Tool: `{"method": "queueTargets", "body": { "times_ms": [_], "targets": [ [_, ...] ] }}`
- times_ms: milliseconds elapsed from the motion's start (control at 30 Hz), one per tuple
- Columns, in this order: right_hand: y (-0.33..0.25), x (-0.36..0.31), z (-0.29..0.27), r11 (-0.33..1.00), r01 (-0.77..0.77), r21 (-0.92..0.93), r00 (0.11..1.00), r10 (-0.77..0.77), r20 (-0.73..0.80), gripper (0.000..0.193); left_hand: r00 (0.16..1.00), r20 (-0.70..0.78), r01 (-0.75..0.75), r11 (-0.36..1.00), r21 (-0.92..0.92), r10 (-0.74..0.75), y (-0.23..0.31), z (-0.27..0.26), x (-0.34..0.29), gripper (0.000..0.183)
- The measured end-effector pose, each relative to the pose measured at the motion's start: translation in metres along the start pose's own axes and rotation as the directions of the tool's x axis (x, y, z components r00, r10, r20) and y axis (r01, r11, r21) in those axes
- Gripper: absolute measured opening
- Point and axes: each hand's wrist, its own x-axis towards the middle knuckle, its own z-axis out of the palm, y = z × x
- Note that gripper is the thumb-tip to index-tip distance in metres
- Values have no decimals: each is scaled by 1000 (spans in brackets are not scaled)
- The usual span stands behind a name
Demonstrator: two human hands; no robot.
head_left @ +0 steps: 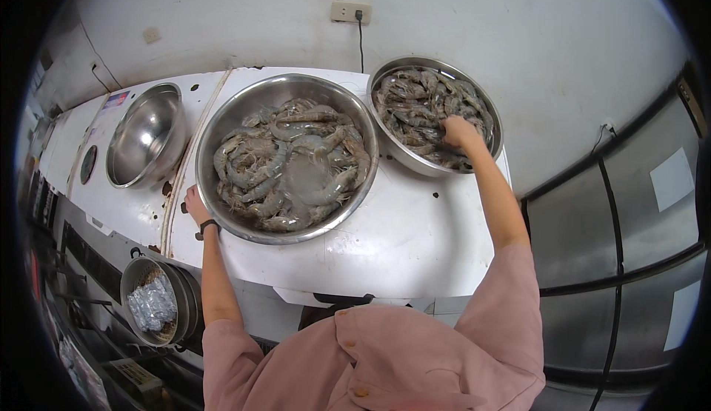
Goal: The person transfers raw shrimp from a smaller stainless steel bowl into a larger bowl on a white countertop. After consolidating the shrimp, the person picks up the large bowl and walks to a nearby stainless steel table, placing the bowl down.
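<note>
A large steel bowl holds a heap of raw grey shrimp, with a shiny wet patch in their middle. Against its lower left outer side rests my left hand, fingers stretched along the wall; a dark band is on that wrist. At the right, a second steel bowl is also full of raw shrimp. My right hand reaches over its near right side into the shrimp, fingers curled in among them. The fingertips are partly hidden, and the grip looks closed on a shrimp.
An empty steel bowl stands tilted at the left of the white worktop. Below the left edge is a pot with a crumpled silvery bag. Steel doors stand at the right; a wall socket with a plug is behind.
</note>
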Motion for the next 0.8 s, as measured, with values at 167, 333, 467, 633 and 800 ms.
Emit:
{"method": "queueTargets", "body": {
  "times_ms": [167,333,467,633,800],
  "targets": [
    [7,6,8,1000,-14,27,999,13,36,35,999,-10,35,997,-72,-36,6,-6,-2,38],
    [4,1,-65,929,168,329,972,-101,-212,34,999,3,-36,999,-14,36,10,-12,-2,41],
    [-23,1,-127,580,346,737,938,-215,-270,33,998,18,70,992,-109,-68,10,-12,-1,38],
    [-39,6,-123,473,554,684,832,-343,-437,30,999,34,19,999,-32,-18,6,-9,0,36],
    [-19,-4,-45,999,32,-12,983,-29,184,28,998,36,43,999,-7,-42,3,-4,1,31]
  ]
}}
